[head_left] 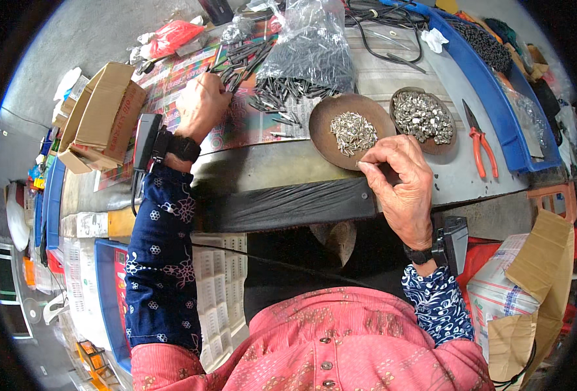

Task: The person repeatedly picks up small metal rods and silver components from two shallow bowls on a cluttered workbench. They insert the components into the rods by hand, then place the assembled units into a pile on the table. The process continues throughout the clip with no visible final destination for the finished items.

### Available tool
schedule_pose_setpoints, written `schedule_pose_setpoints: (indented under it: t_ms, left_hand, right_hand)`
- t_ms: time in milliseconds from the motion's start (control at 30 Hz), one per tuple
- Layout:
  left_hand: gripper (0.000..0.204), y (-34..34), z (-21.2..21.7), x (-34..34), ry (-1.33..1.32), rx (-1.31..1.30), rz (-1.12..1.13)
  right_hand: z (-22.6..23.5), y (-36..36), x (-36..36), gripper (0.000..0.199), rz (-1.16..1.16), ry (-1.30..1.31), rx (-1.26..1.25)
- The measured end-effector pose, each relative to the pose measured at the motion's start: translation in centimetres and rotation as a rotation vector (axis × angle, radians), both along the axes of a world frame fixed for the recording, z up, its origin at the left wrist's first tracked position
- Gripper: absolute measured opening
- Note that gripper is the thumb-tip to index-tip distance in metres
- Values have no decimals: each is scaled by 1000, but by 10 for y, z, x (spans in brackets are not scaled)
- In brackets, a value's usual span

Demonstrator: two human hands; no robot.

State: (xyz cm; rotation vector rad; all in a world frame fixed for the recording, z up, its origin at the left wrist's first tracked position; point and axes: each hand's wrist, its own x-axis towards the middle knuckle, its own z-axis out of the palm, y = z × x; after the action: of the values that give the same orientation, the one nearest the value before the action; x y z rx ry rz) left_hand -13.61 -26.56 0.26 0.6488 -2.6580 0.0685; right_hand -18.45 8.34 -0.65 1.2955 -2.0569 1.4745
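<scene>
My left hand (202, 105) is curled beside a loose pile of thin dark rods (246, 62) on the printed table covering. Its fingertips are partly hidden, so what they hold cannot be made out. At the near rim of a round brown dish (324, 140), my right hand (402, 182) pinches thumb and forefinger together. Anything in that pinch is too small to name. Small silvery metal pins (354, 132) lie heaped in the dish. Touching it on the right is a second dish filled with grey metal pieces (422, 117). A clear plastic bag (308, 55) spills more dark rods towards the dish.
Red-handled pliers (482, 146) lie right of the dishes, near a long blue tray (523, 130). An opened cardboard box (106, 117) stands left of my left hand. Black cable (393, 55) loops at the back. The table's dark front edge (288, 205) runs below my hands.
</scene>
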Motion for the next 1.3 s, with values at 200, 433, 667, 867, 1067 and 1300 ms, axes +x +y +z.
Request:
schedule_pose_setpoints:
  t_ms: [200, 433, 667, 867, 1067, 1300]
  left_hand:
    - [19, 7, 3, 11, -8, 71, -35]
    - [20, 33, 19, 41, 121, -20, -26]
    - [14, 59, 37, 71, 377, 289, -100]
    - [9, 84, 48, 107, 520, 503, -252]
    - [12, 119, 53, 135, 258, 574, -322]
    - [12, 138, 35, 123, 218, 784, -432]
  right_hand:
    - [0, 3, 2, 13, 3, -23, -39]
    - [-1, 3, 10, 16, -26, -126, -148]
    - [5, 6, 20, 15, 7, -113, -148]
    - [7, 10, 27, 12, 63, -223, -130]
    - [10, 7, 34, 11, 101, -284, -144]
    - [16, 7, 45, 12, 163, -349, -75]
